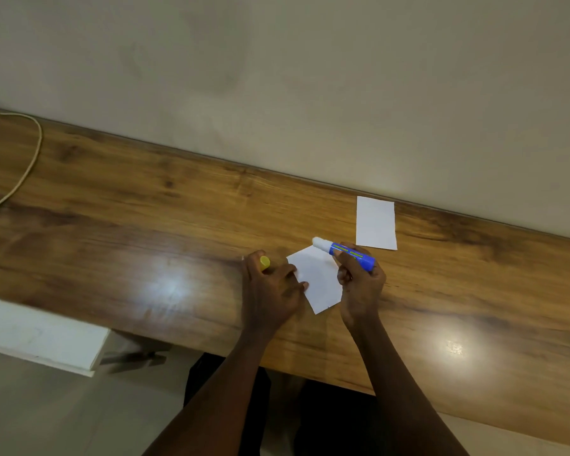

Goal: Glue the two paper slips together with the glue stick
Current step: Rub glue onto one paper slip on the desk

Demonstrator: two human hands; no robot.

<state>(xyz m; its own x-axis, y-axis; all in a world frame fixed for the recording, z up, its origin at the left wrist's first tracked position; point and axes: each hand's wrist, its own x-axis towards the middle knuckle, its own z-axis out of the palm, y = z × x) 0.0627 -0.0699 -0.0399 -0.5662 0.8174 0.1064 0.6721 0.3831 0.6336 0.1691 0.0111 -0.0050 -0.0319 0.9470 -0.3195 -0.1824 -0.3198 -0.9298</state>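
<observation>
Cannot read the label on the glue stick: only yellow-green and red marks on a blue barrel, too small. Cannot see most of the yellow cap, tucked in the curled left hand between thumb and forefinger. Fingertips of that hand pressing the near paper slip flat at its left edge. Gripping the stick in the right hand, fist closed round the barrel, white glue end bared over the slip's far corner; contact unclear. Logged the 2nd paper slip lying apart, further back by the wall. Glossy wood-grain desk with 2 lamp glares; pale cable at far left, cut off by the frame edge.
</observation>
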